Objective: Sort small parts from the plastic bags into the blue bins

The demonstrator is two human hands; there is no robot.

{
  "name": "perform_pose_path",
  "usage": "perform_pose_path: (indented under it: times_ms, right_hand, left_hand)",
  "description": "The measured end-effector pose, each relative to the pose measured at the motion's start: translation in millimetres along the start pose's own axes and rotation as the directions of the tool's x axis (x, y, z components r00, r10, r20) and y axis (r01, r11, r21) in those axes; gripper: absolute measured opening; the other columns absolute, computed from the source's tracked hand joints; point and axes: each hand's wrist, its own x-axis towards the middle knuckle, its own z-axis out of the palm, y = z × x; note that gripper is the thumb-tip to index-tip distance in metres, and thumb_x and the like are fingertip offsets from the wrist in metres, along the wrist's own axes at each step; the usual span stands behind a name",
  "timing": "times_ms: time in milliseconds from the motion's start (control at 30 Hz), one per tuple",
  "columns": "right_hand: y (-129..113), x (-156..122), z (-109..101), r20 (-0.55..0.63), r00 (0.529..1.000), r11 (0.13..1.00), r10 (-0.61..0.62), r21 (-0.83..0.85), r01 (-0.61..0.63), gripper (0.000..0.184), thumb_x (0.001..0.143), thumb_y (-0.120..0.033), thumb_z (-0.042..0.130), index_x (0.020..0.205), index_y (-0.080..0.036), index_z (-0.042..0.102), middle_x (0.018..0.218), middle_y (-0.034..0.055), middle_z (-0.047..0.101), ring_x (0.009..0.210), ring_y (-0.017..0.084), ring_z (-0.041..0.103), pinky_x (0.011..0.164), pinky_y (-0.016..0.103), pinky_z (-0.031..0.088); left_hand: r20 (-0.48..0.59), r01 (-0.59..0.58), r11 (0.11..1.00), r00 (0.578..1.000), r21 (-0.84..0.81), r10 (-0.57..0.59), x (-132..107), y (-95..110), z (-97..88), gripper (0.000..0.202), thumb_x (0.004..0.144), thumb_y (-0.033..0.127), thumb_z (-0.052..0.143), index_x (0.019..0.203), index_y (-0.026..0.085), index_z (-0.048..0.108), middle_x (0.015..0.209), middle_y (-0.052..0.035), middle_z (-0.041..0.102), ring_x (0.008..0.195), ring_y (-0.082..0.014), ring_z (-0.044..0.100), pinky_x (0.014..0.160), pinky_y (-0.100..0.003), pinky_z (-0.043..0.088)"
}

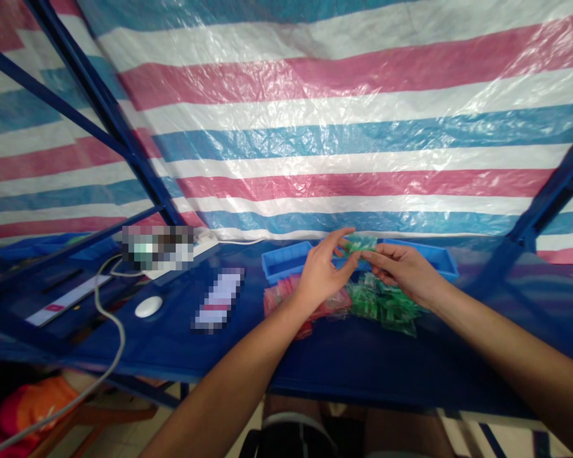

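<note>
A small clear packet (361, 242) with green in it is held up between my two hands over the table. Thumb and fingers of my left hand (322, 273) pinch its left side. My right hand (403, 267) grips its lower right edge, fingers curled. Below my right hand lies a loose pile of green packets (386, 308). Red packets (281, 296) are heaped beside it, partly covered by my left hand. Just behind the piles stand a blue tray (279, 262) on the left and another blue tray (442, 259) on the right, both partly hidden by my hands.
On the blue table's left lie a blurred-out phone-like object (219, 299), a white oval object (148, 306) and a white power strip (186, 261). A pale cable (121, 331) hangs over the front edge. Blue metal posts (134, 159) and a striped tarp (339, 140) stand behind.
</note>
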Motion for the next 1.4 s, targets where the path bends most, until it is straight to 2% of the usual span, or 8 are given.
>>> perform_pose_path:
  times_ms: [167, 300, 500, 633, 733, 833, 967, 1400]
  right_hand:
    - [-3, 1, -2, 0.041, 0.999, 0.988, 0.031, 0.15, -0.037, 0.048, 0.073, -0.055, 0.096, 0.071, -0.021, 0.063, 0.058, -0.0058, 0.045, 0.048, 0.007, 0.031, 0.04, 0.023, 0.018]
    - [-6, 0, -5, 0.127, 0.983, 0.948, 0.133, 0.274, -0.164, 0.05, 0.076, -0.048, 0.096, 0.068, -0.023, 0.054, 0.056, -0.0088, 0.033, 0.049, 0.007, 0.021, 0.041, 0.024, 0.015]
    - [-5, 0, -4, 0.212, 0.959, 0.925, 0.187, 0.292, -0.244, 0.045, 0.08, -0.05, 0.093, 0.078, -0.022, 0.058, 0.057, -0.01, 0.031, 0.05, 0.008, 0.017, 0.042, 0.023, 0.012]
    - [-8, -1, -1, 0.114, 0.987, 0.957, 0.116, 0.252, -0.142, 0.045, 0.085, -0.059, 0.087, 0.078, -0.022, 0.061, 0.061, -0.007, 0.038, 0.05, 0.008, 0.024, 0.041, 0.023, 0.013]
    - [-9, -1, 0, -0.048, 0.997, 0.993, -0.063, 0.092, 0.067, 0.04, 0.086, -0.062, 0.084, 0.102, -0.026, 0.076, 0.074, -0.0018, 0.057, 0.059, 0.012, 0.043, 0.044, 0.024, 0.03]
    - [-9, -1, 0, -0.047, 0.967, 0.961, -0.25, -0.132, 0.242, 0.046, 0.086, -0.058, 0.085, 0.123, -0.031, 0.079, 0.097, 0.0023, 0.074, 0.079, 0.018, 0.061, 0.066, 0.029, 0.051]
    - [-5, 1, -1, 0.069, 0.948, 0.928, -0.31, -0.193, 0.317, 0.034, 0.089, -0.059, 0.081, 0.109, -0.032, 0.086, 0.116, 0.0041, 0.079, 0.097, 0.024, 0.067, 0.084, 0.036, 0.054]
    - [-1, 2, -5, 0.103, 0.933, 0.906, -0.344, -0.224, 0.358, 0.025, 0.091, -0.055, 0.081, 0.105, -0.034, 0.088, 0.11, 0.0038, 0.079, 0.098, 0.025, 0.068, 0.083, 0.038, 0.055]
  left_hand:
    - [0.015, -0.11, 0.994, 0.994, 0.024, 0.109, 1, -2, -1.1, 0.061, 0.099, 0.04, 0.074, 0.154, 0.026, 0.052, 0.142, -0.0145, 0.064, 0.125, -0.0271, 0.066, 0.101, -0.044, 0.059]
    - [0.112, -0.289, 0.952, 0.954, 0.1, 0.278, 4, -6, -3.0, 0.053, 0.092, 0.041, 0.083, 0.141, 0.029, 0.066, 0.164, -0.0146, 0.05, 0.152, -0.0357, 0.047, 0.123, -0.062, 0.043]
    - [0.173, -0.347, 0.932, 0.929, 0.104, 0.327, 4, -18, -1.7, 0.031, 0.097, 0.023, 0.075, 0.128, 0.024, 0.075, 0.133, -0.0102, 0.074, 0.134, -0.0288, 0.063, 0.117, -0.055, 0.049]
    - [0.118, -0.254, 0.965, 0.962, 0.065, 0.245, 5, -15, -3.1, 0.022, 0.102, 0.03, 0.071, 0.12, 0.021, 0.079, 0.115, -0.01, 0.079, 0.113, -0.0248, 0.071, 0.105, -0.046, 0.056]
    - [0.089, -0.155, 0.987, 0.984, 0.03, 0.152, 6, -8, -4.7, 0.022, 0.103, 0.038, 0.068, 0.112, 0.021, 0.081, 0.107, -0.009, 0.081, 0.103, -0.0238, 0.073, 0.099, -0.042, 0.057]
    - [0.137, -0.087, 0.996, 0.987, -0.015, 0.089, 7, -4, -5.1, 0.025, 0.105, 0.041, 0.066, 0.109, 0.022, 0.082, 0.104, -0.008, 0.082, 0.099, -0.0235, 0.074, 0.094, -0.039, 0.057]
    - [0.212, -0.074, 0.997, 0.974, -0.032, 0.079, 6, -5, -3.7, 0.026, 0.105, 0.042, 0.066, 0.106, 0.021, 0.082, 0.1, -0.0069, 0.082, 0.094, -0.0227, 0.074, 0.089, -0.036, 0.056]
    - [0.263, -0.045, 0.998, 0.963, -0.035, 0.052, 5, -6, -4.4, 0.03, 0.105, 0.045, 0.065, 0.106, 0.02, 0.082, 0.102, -0.0079, 0.082, 0.095, -0.0229, 0.074, 0.092, -0.036, 0.056]
